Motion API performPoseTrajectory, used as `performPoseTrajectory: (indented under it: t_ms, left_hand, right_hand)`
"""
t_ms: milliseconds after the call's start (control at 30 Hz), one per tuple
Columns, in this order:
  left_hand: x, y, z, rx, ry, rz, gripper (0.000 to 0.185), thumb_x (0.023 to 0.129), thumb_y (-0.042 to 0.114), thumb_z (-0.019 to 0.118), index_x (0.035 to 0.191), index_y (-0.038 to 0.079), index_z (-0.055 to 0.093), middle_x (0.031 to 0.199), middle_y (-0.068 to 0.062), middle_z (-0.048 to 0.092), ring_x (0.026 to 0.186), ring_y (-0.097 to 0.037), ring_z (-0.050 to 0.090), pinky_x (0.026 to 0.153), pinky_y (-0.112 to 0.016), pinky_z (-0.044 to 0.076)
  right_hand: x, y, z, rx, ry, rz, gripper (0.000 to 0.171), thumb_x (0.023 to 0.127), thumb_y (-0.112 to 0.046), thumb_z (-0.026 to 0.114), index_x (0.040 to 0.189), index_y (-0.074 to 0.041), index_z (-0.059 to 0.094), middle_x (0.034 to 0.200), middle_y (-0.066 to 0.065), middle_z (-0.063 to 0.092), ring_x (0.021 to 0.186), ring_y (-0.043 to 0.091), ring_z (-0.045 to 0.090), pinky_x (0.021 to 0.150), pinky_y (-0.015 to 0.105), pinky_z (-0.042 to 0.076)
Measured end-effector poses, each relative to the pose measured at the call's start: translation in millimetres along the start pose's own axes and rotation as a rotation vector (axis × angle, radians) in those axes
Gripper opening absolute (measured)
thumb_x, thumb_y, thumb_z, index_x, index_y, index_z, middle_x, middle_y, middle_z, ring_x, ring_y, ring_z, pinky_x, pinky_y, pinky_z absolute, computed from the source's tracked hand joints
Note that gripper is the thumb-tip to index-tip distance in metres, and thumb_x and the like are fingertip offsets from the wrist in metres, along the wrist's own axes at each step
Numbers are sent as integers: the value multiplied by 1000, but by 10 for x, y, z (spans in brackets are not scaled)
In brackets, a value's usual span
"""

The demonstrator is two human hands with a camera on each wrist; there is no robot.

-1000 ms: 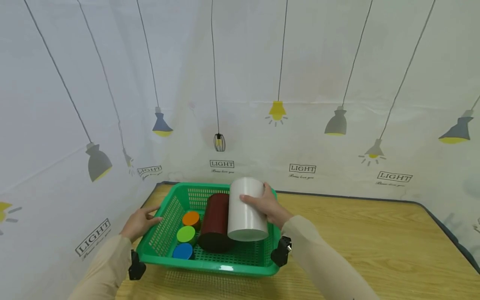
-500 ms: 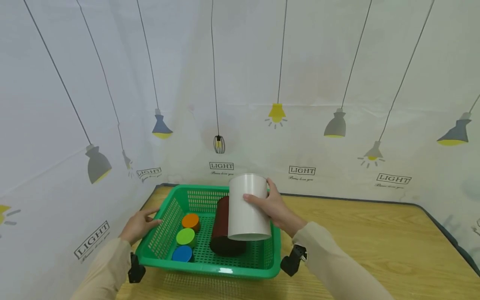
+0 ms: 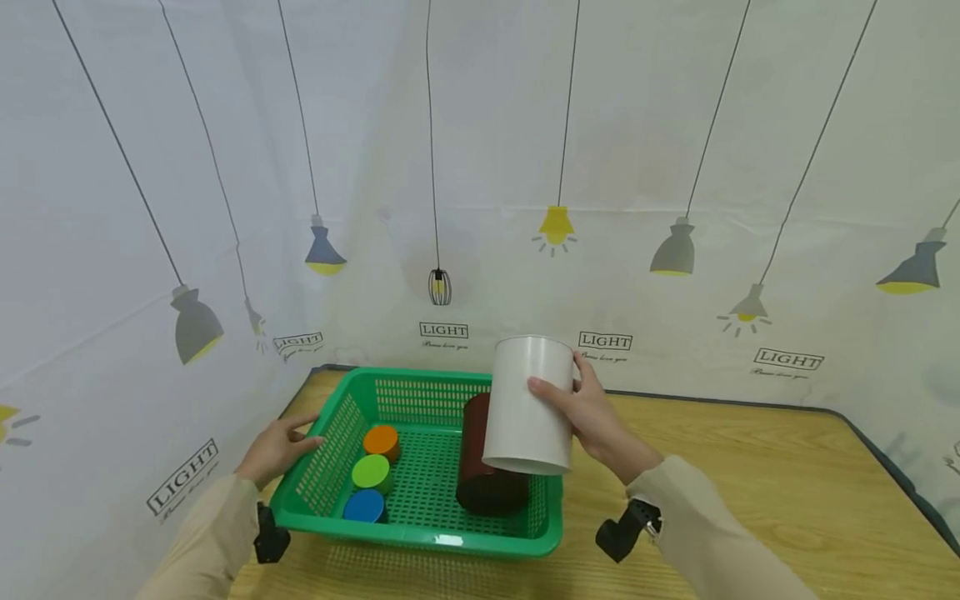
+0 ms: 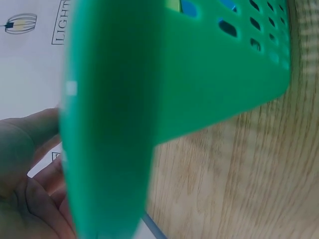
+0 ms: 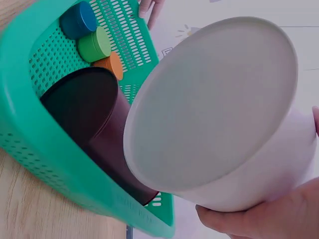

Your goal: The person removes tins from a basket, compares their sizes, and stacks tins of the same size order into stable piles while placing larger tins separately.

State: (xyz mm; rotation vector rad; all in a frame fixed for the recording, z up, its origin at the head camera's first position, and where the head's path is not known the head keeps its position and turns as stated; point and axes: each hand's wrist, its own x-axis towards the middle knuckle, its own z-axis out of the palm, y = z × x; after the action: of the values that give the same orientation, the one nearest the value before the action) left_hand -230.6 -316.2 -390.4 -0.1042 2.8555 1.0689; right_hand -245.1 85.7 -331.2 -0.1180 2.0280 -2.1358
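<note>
White canister (image 3: 531, 406): centre frame, lifted over the green basket (image 3: 442, 540).
Right hand (image 3: 592, 417): I'd wrapped it round the side.
Left hand (image 3: 277, 447): flat, relaxed, touching the basket's left rim.
Handling: looked light, stiff, smooth, probably slippy; grab mid-wall.

Since a second ago we have lifted the white canister (image 3: 531, 406) with our right hand (image 3: 596, 417) up and to the right, from beside the dark red canister (image 3: 483, 475) to above the green basket's (image 3: 442, 540) right rim, and the dark red canister has rolled rightward.
</note>
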Motion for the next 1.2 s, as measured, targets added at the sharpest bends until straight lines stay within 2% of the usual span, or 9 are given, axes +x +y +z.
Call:
performPoseTrajectory:
  t_ms: [200,467,700,800,967,1067,1200]
  left_hand:
    - [21,-29,4,-82,-10,-26,59,87,25,57,134,-3,33,114,-35,46,86,-31,57,68,-39,49]
    - [39,-90,9,-205,-47,-47,60,89,24,55,136,-1,29,118,-37,42,78,-22,60,63,-36,51]
    - [63,-136,28,-276,-54,-84,61,88,25,57,137,2,29,113,-32,49,75,-20,61,63,-36,51]
    - [60,-145,31,-293,-49,-83,61,87,24,57,137,2,30,109,-30,53,74,-20,61,62,-36,52]
    - [58,-136,31,-281,-41,-89,62,87,24,58,137,1,30,105,-28,55,72,-19,61,61,-35,52]
    - [61,-132,34,-274,-35,-92,61,87,23,58,136,1,31,106,-27,55,72,-19,61,61,-35,52]
    - [65,-135,41,-277,-35,-85,61,87,22,58,136,1,31,106,-28,55,72,-19,61,61,-35,51]
  right_hand:
    - [-84,-37,-157,23,-3,-7,88,84,-27,61,142,-21,-4,133,20,27,111,37,41,83,49,42]
    - [-255,-120,-438,27,7,-40,85,87,-26,56,142,-20,-9,135,22,25,113,35,39,85,48,41]
    - [-407,-108,-744,2,67,-36,87,88,-28,55,141,-21,-13,137,23,20,108,28,43,83,43,43]
    - [-434,-52,-874,-17,101,-26,87,88,-28,54,141,-20,-15,134,22,21,104,23,45,82,41,44]
    - [-461,86,-1084,-62,165,12,92,87,-31,55,139,-21,-21,137,25,12,114,32,34,86,43,40]
    - [-462,208,-1230,-75,204,18,94,86,-31,56,139,-21,-21,139,26,8,115,33,32,86,42,40]
    - [-454,404,-1466,-66,248,-2,93,86,-30,57,139,-24,-20,137,25,12,108,26,39,79,37,44]
